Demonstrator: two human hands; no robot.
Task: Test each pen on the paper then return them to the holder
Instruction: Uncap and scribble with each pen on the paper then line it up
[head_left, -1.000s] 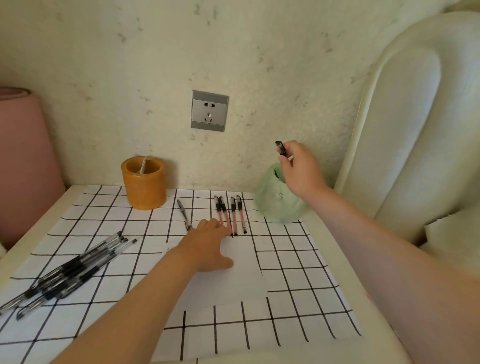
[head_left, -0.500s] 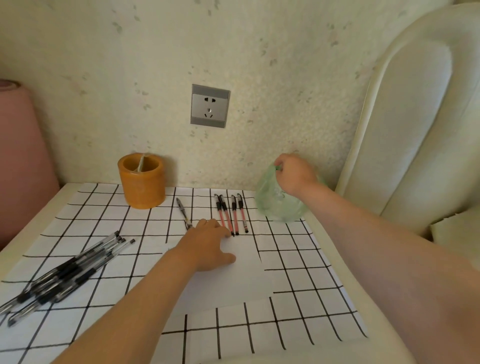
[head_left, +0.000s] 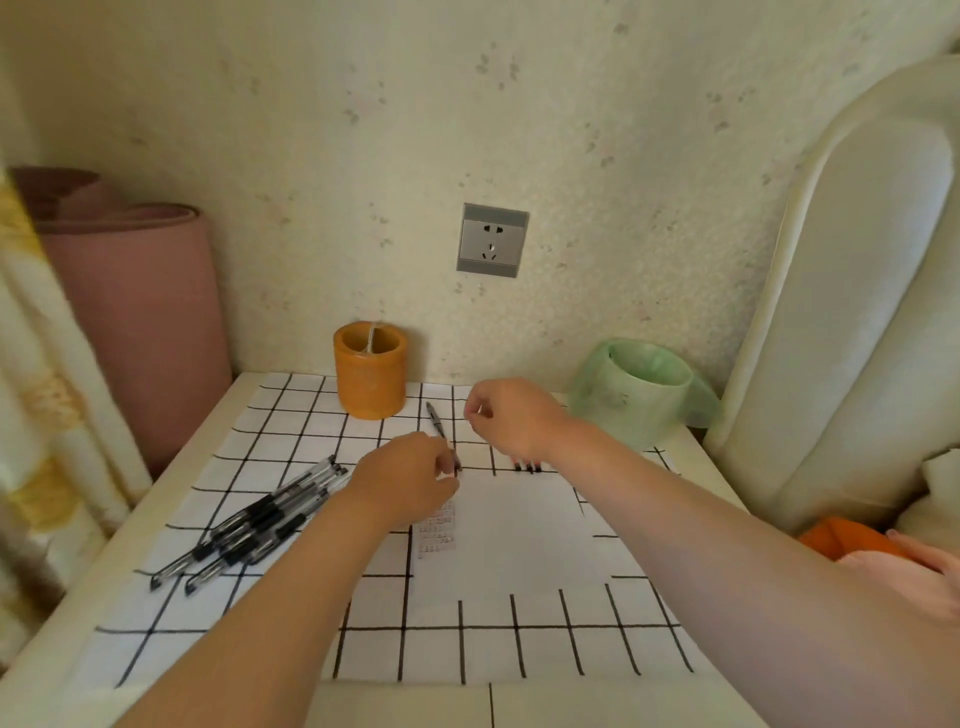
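A: Hands?
B: Left hand (head_left: 410, 478) presses the paper (head_left: 519, 545) corner, fingers relaxed, tips just beside lone pen (head_left: 436, 423). Right hand (head_left: 509, 415) hovers over red pens (head_left: 527, 467), fingers curled, nothing seen in them.
A: Holder?
B: Orange holder (head_left: 370, 369) at paper's 11 o'clock. Black pens (head_left: 260, 519) piled at 9.

Both forearms are extended forward, bare. The left hand (head_left: 402, 480) is held palm down, with the fingers (head_left: 448, 466) curled under at the tips; whether anything is pinched cannot be determined. The right hand (head_left: 511, 418) is positioned just beyond it, knuckles up and fingers curled, with nothing seen held.
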